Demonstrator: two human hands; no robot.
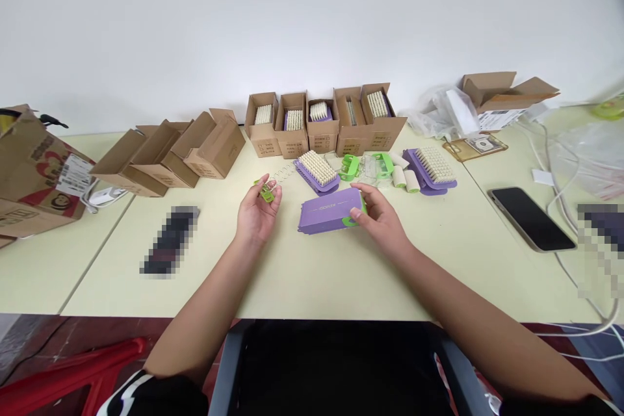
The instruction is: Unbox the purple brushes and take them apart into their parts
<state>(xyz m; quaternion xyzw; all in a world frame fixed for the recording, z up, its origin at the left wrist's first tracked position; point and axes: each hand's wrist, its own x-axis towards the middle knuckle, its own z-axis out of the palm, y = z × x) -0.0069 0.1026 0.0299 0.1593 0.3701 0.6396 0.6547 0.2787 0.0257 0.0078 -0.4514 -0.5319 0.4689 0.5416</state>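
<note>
Purple brush clamped in my right hand, left hand pinching a green clip, hands apart, surface edge at 6 o'clock.

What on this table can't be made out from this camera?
Head view only:
The dark object is pixelated, so its kind can't be told.
A second pixelated object is also cut off by the right edge.
The left hand partly hides the green piece.
Carton walls hide most of the brushes.
</note>
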